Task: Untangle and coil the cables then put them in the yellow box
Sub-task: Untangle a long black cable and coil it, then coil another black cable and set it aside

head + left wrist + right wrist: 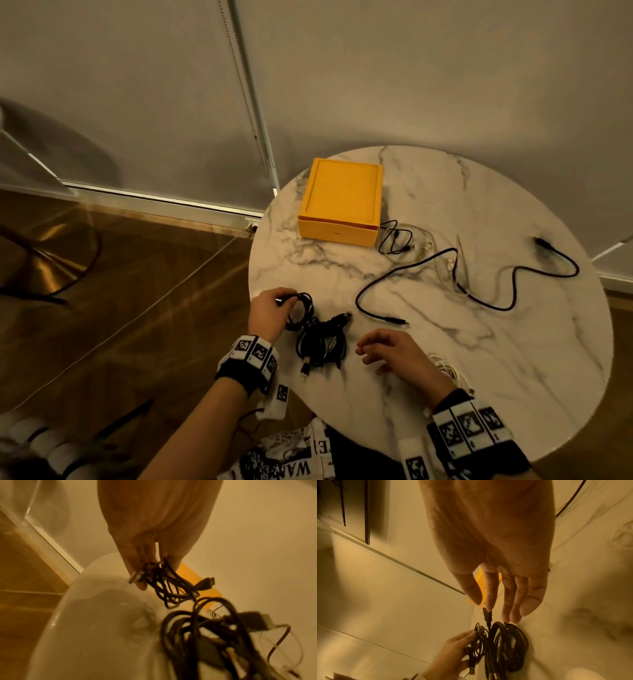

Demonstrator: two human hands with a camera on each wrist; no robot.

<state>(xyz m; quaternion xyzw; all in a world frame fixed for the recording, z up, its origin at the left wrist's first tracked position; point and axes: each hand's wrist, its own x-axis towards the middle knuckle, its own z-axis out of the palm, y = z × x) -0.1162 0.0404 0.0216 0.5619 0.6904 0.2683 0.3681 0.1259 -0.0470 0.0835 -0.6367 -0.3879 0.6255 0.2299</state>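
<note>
My left hand (274, 308) grips a small coiled black cable (303, 308) at the near left edge of the round marble table (513, 359); the left wrist view shows the coil (168, 586) and its silver plug pinched in the fingers. A second black coil (322, 342) lies on the table just right of it. My right hand (390, 349) hovers right of that coil, fingers relaxed and holding nothing, fingertips (513, 618) close above the coil (508, 646). The yellow box (342, 202) stands at the far left of the table with its lid on.
A long uncoiled black cable (462, 274) snakes across the table's middle to the right. Thin white and black cables (404, 240) tangle by the box's right corner. A white cable bundle (448, 370) lies behind my right wrist. Wooden floor lies left of the table.
</note>
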